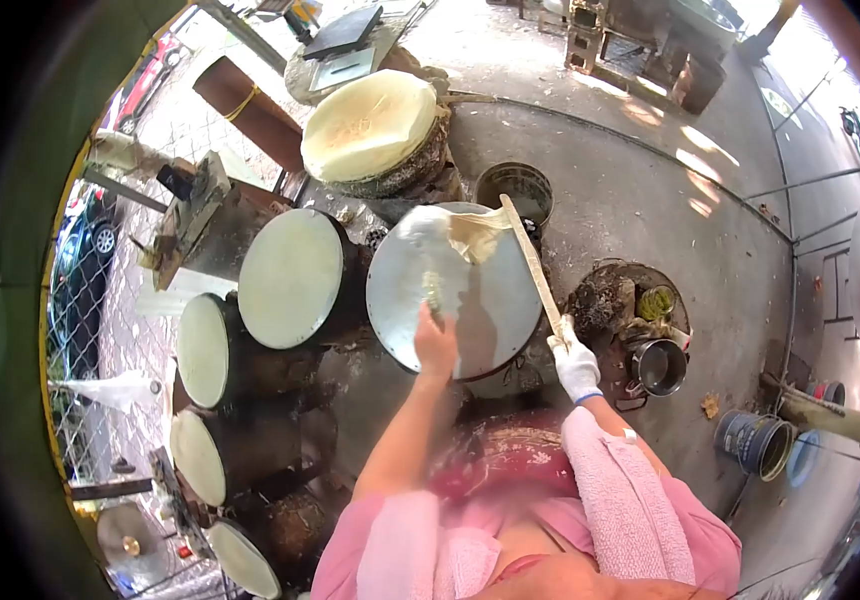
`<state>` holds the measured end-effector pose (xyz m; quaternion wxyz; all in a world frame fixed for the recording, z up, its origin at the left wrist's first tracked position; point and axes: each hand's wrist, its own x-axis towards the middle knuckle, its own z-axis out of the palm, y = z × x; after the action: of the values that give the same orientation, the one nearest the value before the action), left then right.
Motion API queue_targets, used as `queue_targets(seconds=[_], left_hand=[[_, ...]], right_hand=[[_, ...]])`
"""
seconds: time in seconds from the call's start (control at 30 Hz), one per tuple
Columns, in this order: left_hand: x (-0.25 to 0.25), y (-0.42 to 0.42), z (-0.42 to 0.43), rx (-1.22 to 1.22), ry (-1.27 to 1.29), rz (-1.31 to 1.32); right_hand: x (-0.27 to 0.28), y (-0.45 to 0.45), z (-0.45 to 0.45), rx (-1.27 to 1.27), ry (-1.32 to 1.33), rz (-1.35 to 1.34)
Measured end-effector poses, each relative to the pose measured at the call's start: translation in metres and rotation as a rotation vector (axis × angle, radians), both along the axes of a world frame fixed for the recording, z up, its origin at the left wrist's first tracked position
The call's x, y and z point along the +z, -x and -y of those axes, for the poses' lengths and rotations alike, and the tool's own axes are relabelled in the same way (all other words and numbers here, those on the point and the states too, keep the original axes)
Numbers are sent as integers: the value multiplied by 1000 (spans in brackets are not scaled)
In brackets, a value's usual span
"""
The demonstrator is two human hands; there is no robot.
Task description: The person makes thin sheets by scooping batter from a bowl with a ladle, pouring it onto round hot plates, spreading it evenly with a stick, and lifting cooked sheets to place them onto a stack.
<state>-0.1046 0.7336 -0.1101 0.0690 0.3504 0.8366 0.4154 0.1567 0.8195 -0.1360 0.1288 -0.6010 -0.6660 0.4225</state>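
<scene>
My left hand [435, 345], bare, is closed on a pale yellowish brush-like thing [432, 291], blurred, over a round metal griddle [400, 300]. In a white glove, my right hand [575, 365] grips the lower end of a long flat wooden stick [530, 258]. The stick slants up to the griddle's far right edge. A thin cream-coloured sheet [477, 236] lies crumpled on the far part of the griddle beside the stick's upper end. Whether it touches the stick I cannot tell.
Beyond the griddle are a stack of pale round sheets [370, 125] and a dark bucket [515, 190]. Several round pale-topped drums, one large [292, 278], line the left. At right are a metal pot [660, 367], a round tray [605, 275] and a blue-grey bucket [753, 444].
</scene>
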Motion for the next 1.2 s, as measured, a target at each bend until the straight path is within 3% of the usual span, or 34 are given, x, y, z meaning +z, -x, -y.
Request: queue_targets(seconds=[0.07, 0.13, 0.2, 0.23, 0.3, 0.33, 0.37, 0.4, 0.47, 0.53, 0.6, 0.63, 0.67, 0.73, 0.77, 0.8, 0.87, 0.97, 1.0, 1.07, 1.13, 1.2], left_hand=[[21, 29, 22, 28, -92, -192], [43, 57, 43, 81, -150, -95], [71, 79, 66, 54, -81, 85], [64, 90, 78, 6, -166, 79], [58, 102, 94, -36, -268, 49], [60, 104, 105, -36, -186, 155], [63, 105, 117, -41, -100, 262], [63, 105, 129, -49, -12, 370], [60, 103, 148, -51, 26, 451], [73, 99, 162, -46, 58, 419], [70, 101, 181, -26, 61, 335], [67, 103, 188, 5, 52, 361], [62, 103, 193, 39, 45, 387], [54, 106, 198, 48, 48, 400], [51, 105, 198, 56, 52, 401], [50, 102, 200, 68, 58, 401], [50, 94, 200, 137, 45, 494], [54, 78, 197, 190, -11, 537], [56, 71, 196, 202, -37, 533], [69, 57, 194, 275, 7, 574], [72, 46, 188, 332, 14, 608], [72, 33, 190, 372, 6, 638]], right_hand=[[20, 36, 12, -161, 381, -400], [69, 75, 21, -259, 716, -478], [35, 91, 25, -168, 273, -383], [37, 88, 22, -121, 36, -206], [15, 77, 24, -235, 32, -235], [16, 83, 27, -291, 3, -295], [18, 83, 32, -330, 376, -486], [55, 103, 42, -291, 443, -401], [66, 121, 45, -168, 503, -461], [43, 108, 33, -29, 290, -421], [16, 70, 13, 72, -170, -319], [27, 57, 5, 3, -185, -263], [35, 53, -6, -157, 117, -163], [43, 63, -11, 4, 356, -169], [40, 78, -5, 7, 531, -382], [61, 97, 1, 30, 543, -408], [40, 97, -6, 136, 575, -418], [25, 57, -47, 294, 63, -262], [13, 45, -65, 256, -55, -330], [18, 41, -95, 196, 282, -265], [20, 68, -85, 422, 334, -304], [15, 86, -72, 376, 619, -300]])
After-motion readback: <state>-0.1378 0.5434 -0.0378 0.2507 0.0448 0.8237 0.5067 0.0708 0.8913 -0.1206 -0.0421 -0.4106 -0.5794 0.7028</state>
